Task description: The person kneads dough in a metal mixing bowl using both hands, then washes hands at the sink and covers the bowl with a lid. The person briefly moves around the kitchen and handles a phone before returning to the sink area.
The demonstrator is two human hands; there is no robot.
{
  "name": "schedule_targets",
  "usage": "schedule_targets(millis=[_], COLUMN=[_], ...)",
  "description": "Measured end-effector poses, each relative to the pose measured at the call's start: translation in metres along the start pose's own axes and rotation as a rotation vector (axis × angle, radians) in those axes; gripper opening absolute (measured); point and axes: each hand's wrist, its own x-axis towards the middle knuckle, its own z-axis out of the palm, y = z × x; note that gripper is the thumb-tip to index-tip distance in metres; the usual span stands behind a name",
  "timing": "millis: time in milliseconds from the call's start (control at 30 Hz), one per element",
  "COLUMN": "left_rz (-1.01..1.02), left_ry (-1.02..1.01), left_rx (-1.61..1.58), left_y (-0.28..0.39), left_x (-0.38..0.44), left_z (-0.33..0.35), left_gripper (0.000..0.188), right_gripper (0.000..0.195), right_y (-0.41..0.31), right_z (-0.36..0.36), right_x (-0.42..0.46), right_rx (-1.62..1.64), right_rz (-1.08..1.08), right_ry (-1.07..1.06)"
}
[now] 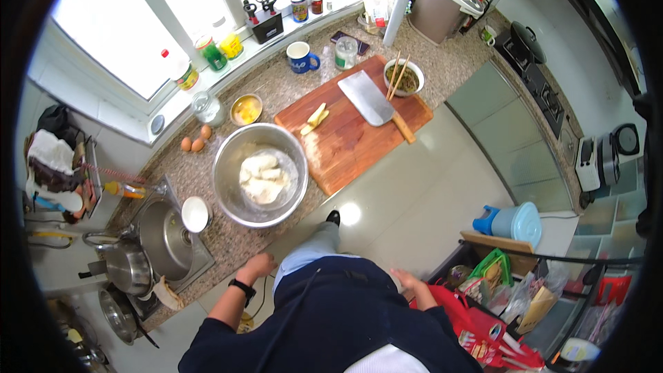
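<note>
My left hand (257, 265) hangs beside the counter's front edge, fingers loosely curled, holding nothing that I can see. On my other side, my right hand (408, 278) is spread over the floor near a red bag, with nothing in it. A large steel bowl (222, 176) on the counter holds white dough pieces (264, 178) with flour. Beside it lies a wooden cutting board (357, 150) with a cleaver (366, 98), pieces of peeled ginger or similar food (315, 118), and a floury patch. A white bowl (420, 83) of dark green food has chopsticks (398, 76) across it.
Brown eggs (197, 144), a small bowl with yolks (247, 109), a glass jar (207, 108) and a blue mug (301, 58) stand behind. A white cup (196, 214) is beside the sink (166, 235). The red bag (450, 311) and crates flank my right.
</note>
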Motion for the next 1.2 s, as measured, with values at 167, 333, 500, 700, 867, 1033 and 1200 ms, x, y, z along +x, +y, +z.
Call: schedule_targets(millis=[167,333,500,700,867,1033,1200], left_rz=[-0.003,0.315,-0.034,-0.059,0.018,0.147,0.285], left_ry=[-0.139,-0.026,0.011,0.090,0.092,0.134,0.207], left_rx=[0.025,-0.042,-0.376,-0.453,-0.365,-0.311,-0.097], left_y=[0.033,0.046,0.145,0.304,0.403,0.480,0.536], left_x=[0.036,0.091,0.163,0.201,0.247,0.316,0.380], left_z=[0.033,0.077,0.047,0.038,0.021,0.003,-0.019], left_gripper=[0.033,0.034,0.026,0.026,0.026,0.026,0.023], right_gripper=[0.039,0.023,0.023,0.029,0.031,0.030,0.022], right_y=[0.063,-0.022,-0.032,-0.058,-0.063,-0.083,-0.122], right_z=[-0.071,-0.141,-0.260,-0.435,-0.580,-0.713,-0.829], right_x=[0.025,0.005,0.044,0.069,0.072,0.083,0.089], right_rx=[-0.228,-0.388,-0.365,-0.210,-0.194,-0.238,-0.112], right_rz=[-0.115,0.201,-0.132,-0.215,-0.123,-0.112,-0.166], right_ry=[0.099,0.552,0.592,0.604,0.718,0.930,0.924])
